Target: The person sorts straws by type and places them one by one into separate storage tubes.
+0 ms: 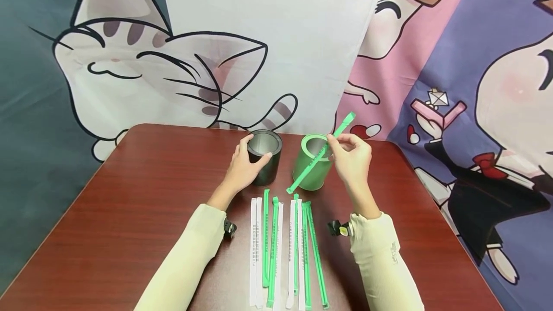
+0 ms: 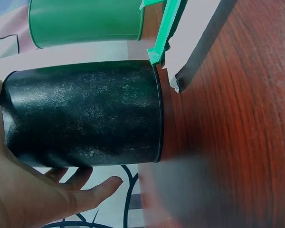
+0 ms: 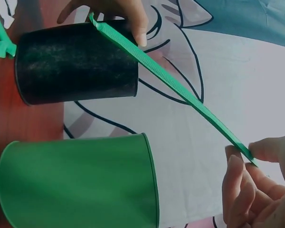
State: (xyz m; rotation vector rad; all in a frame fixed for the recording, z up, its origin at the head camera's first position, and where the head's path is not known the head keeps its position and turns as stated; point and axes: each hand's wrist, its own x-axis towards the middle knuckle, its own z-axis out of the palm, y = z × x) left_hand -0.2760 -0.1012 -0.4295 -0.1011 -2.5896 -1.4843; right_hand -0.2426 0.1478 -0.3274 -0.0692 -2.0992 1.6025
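A black cup (image 1: 269, 173) stands upright at the table's far side, and my left hand (image 1: 240, 169) grips it by the rim from the left. To its right stands a green cup (image 1: 310, 176), also upright. Above and in front of the green cup, my right hand (image 1: 355, 160) pinches a green paper-wrapped straw (image 1: 307, 168) in its upper half between thumb and fingertips. That straw slants, with its lower end toward the front left. In the right wrist view the straw (image 3: 173, 84) crosses in front of the black cup (image 3: 76, 66). The left wrist view shows the black cup's base on the table.
Several wrapped straws lie lengthwise in front of the cups, white ones (image 1: 253, 253) and green ones (image 1: 273, 253) mixed. They rest on a reddish-brown wooden table (image 1: 142, 224). Behind the table hangs a cartoon-printed cloth (image 1: 276, 37).
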